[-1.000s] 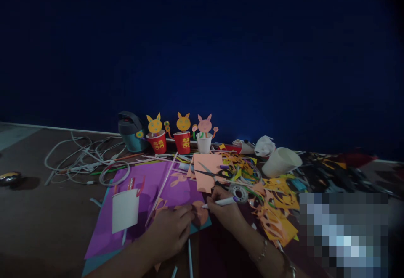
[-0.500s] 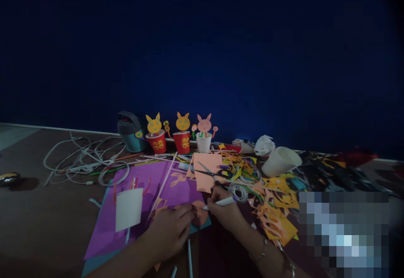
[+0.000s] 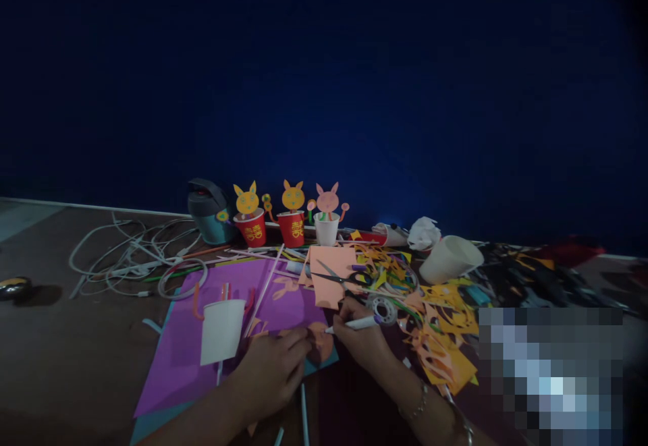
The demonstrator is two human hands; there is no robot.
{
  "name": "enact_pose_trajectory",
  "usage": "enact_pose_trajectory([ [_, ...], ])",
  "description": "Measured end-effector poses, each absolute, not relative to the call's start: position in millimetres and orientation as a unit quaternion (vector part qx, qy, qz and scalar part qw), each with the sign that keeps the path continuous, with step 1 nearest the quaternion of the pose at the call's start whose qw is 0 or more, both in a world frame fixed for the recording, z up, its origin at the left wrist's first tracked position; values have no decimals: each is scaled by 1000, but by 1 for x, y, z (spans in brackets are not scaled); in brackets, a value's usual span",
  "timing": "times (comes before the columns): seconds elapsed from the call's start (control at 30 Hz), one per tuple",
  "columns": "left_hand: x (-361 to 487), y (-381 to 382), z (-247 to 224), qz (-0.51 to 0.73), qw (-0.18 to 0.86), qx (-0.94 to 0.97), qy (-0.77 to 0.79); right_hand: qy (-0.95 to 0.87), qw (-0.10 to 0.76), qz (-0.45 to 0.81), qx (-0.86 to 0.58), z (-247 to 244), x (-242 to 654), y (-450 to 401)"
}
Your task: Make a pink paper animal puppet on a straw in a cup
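Observation:
My left hand (image 3: 273, 370) rests on the purple sheet with its fingers bent together, holding down an orange paper circle (image 3: 322, 346). In my right hand (image 3: 365, 346) is a white marker with a purple end (image 3: 357, 324); its tip is at the circle's right side. Left of my left hand, a white paper cup (image 3: 221, 332) with red and orange bendable arms and a straw below it is over the purple paper (image 3: 175, 338). Scissors (image 3: 337, 277) lie on folded orange paper (image 3: 329, 297) just beyond my hands, near a tape roll (image 3: 383, 310).
Three cat-faced cups stand along the blue wall: two red (image 3: 252, 229) and one white (image 3: 327, 230). A teal flask (image 3: 208, 216) and white cables (image 3: 136, 257) are at the left. Paper scraps (image 3: 445, 348) and a tipped white cup (image 3: 450, 260) lie at the right.
The white cup with the bendable arms has shifted right, closer to my left hand, and its arms have turned. Both hands and the marker have barely moved.

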State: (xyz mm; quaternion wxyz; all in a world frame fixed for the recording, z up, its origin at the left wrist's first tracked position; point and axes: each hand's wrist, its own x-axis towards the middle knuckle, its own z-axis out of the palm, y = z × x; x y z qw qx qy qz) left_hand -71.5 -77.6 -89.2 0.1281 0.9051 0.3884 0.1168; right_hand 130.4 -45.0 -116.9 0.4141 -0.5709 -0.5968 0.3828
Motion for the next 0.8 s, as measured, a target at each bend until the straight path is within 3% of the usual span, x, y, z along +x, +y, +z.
enact_pose_trajectory([
  [0.8,-71,-77,-90,98,126,907,391,-612,389,379,-574,-111,131,-45],
])
